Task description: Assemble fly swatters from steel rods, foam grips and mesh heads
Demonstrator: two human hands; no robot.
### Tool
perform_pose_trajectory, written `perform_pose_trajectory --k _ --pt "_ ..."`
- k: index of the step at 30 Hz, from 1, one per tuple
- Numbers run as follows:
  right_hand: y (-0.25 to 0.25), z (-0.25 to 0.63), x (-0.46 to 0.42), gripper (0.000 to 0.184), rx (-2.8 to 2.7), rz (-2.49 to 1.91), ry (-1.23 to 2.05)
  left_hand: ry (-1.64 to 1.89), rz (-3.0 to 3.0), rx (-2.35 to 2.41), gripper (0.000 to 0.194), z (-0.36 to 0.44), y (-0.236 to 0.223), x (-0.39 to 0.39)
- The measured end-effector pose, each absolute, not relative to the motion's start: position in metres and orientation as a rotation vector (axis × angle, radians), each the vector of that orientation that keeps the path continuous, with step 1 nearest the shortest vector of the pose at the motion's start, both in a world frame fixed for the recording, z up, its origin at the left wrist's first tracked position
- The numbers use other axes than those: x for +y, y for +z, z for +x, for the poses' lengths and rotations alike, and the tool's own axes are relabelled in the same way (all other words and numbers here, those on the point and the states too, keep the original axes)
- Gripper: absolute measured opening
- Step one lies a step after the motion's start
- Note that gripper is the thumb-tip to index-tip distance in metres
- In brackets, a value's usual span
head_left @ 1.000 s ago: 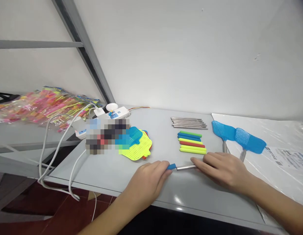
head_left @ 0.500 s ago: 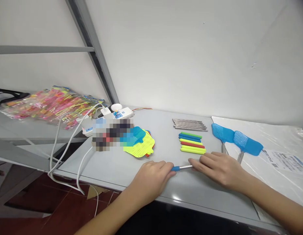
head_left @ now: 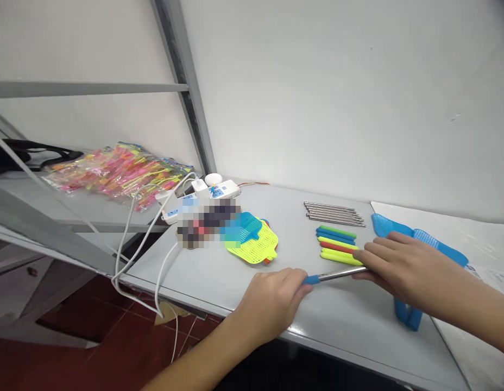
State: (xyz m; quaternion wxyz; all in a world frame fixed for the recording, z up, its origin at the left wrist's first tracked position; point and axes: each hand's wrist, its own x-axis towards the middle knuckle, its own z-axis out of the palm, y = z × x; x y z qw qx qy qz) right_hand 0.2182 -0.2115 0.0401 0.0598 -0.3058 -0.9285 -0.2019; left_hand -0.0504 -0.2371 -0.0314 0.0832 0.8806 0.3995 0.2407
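My left hand (head_left: 272,304) is shut on the blue grip of a steel rod (head_left: 337,275), and my right hand (head_left: 398,266) holds the rod's bare far end between its fingers. Behind the rod lie several loose steel rods (head_left: 335,213) and a row of green, blue, yellow and red grips (head_left: 335,241). My right hand and forearm cover most of the blue plastic fly swatters (head_left: 439,247). A blue loop (head_left: 407,315) shows below that forearm. A yellow swatter head (head_left: 254,244) lies further left, under a blue one (head_left: 241,228).
A pixelated patch (head_left: 207,220) hides objects beside a white power strip (head_left: 217,190), whose white cables (head_left: 142,239) hang over the grey table's edge (head_left: 187,289). A bag of colourful items (head_left: 117,174) lies on a shelf at left. A white plastic sheet (head_left: 476,228) lies at right.
My hands have moved apart along the rod, showing more steel, and the rod now tilts up to the right. My right hand has moved over the blue swatters. The whole view has shifted right.
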Motion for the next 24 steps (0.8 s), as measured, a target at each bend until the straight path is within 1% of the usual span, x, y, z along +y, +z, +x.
perform_pose_trajectory --k 3,10,14,18,22,24 --pt "0.034 0.223 -0.218 0.028 -2.866 -0.902 -0.504 0.699 2.694 1.183 0.025 -0.05 -0.033 -0.238" --pt "0.026 0.205 -0.218 0.026 -2.949 -0.829 -0.537 0.631 2.723 1.19 0.027 -0.05 -0.035 -0.239" --pt "0.025 0.197 -0.212 0.024 -3.012 -0.784 -0.496 0.621 2.697 1.238 0.028 -0.049 -0.037 -0.238" --pt "0.024 0.192 -0.208 0.025 -3.023 -0.741 -0.504 0.613 2.695 1.272 0.026 -0.05 -0.038 -0.237" --pt "0.03 0.181 -0.205 0.028 -3.002 -0.71 -0.497 0.624 2.723 1.29 0.023 -0.06 -0.022 -0.238" --pt "0.035 0.17 -0.205 0.029 -2.978 -0.69 -0.473 0.598 2.728 1.315 0.018 -0.068 -0.008 -0.242"
